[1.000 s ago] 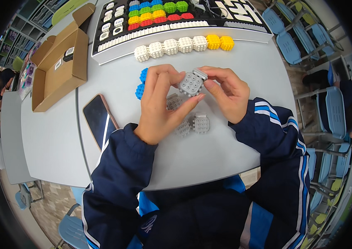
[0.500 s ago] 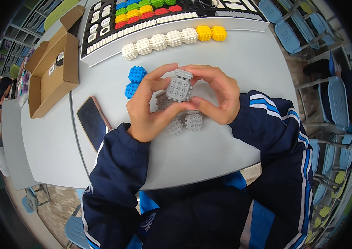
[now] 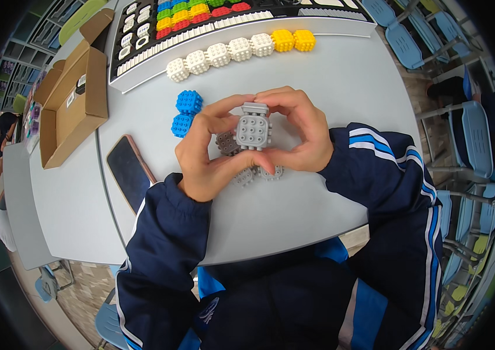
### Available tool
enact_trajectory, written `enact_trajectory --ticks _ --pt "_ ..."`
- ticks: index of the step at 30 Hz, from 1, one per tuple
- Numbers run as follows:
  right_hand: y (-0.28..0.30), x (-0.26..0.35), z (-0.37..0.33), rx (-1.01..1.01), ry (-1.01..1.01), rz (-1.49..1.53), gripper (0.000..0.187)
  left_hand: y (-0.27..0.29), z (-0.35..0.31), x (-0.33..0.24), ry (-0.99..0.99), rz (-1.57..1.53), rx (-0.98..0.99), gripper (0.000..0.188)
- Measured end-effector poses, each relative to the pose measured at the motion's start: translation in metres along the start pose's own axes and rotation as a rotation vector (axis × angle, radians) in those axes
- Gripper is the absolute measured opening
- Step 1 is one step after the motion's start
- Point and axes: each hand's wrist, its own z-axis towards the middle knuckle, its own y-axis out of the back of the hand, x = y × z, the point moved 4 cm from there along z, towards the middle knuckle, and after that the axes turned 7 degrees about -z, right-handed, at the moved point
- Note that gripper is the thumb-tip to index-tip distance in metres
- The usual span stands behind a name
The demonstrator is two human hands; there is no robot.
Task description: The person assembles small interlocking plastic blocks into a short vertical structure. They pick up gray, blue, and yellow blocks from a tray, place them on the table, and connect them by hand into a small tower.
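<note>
A light grey studded building block (image 3: 253, 132) with a flat-topped connector piece (image 3: 254, 109) on its far side is held between my two hands. My left hand (image 3: 208, 149) closes on it from the left, thumb along the near side. My right hand (image 3: 304, 133) curls round it from the right, its thumb meeting the left one below the block. Under my hands lie more grey blocks: a darker one (image 3: 226, 143), another (image 3: 244, 177) and a third (image 3: 271, 173), all partly hidden by my fingers. Two joined blue blocks (image 3: 189, 102) stand just beyond my left hand.
A row of white blocks (image 3: 218, 55) ending in two yellow ones (image 3: 283, 41) runs along a white-edged tray (image 3: 201, 49) of coloured parts. To the left are a phone (image 3: 129, 172) and an open cardboard box (image 3: 78, 111). Blue chairs (image 3: 470, 140) stand at the right.
The held grey block has turned more upright, and my thumbs have come together beneath it. The whole view has shifted slightly.
</note>
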Motion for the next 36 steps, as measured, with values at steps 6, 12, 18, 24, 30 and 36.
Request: enact_trajectory --ticks 6,12,18,24,30,36 --pt "-0.001 -0.003 -0.003 0.016 -0.032 0.045 0.068 -0.001 0.000 -0.006 0.030 0.050 0.007 0.074" --pt "0.000 -0.003 -0.002 -0.003 -0.075 0.105 0.061 -0.003 -0.002 -0.002 0.135 -0.059 -0.031 0.076" --pt "0.004 0.003 -0.002 0.021 -0.046 0.140 0.055 -0.009 -0.005 0.000 0.082 -0.180 -0.110 0.075" --pt "0.005 0.003 0.000 0.060 -0.116 0.088 0.056 -0.008 -0.003 -0.003 0.185 -0.138 -0.162 0.072" --pt "0.001 -0.008 0.012 0.034 -0.226 0.016 0.071 -0.003 0.007 0.008 0.275 0.172 -0.145 0.072" --pt "0.008 -0.017 0.017 0.106 -0.153 -0.304 0.056 0.012 0.026 -0.006 0.169 0.469 0.029 0.065"
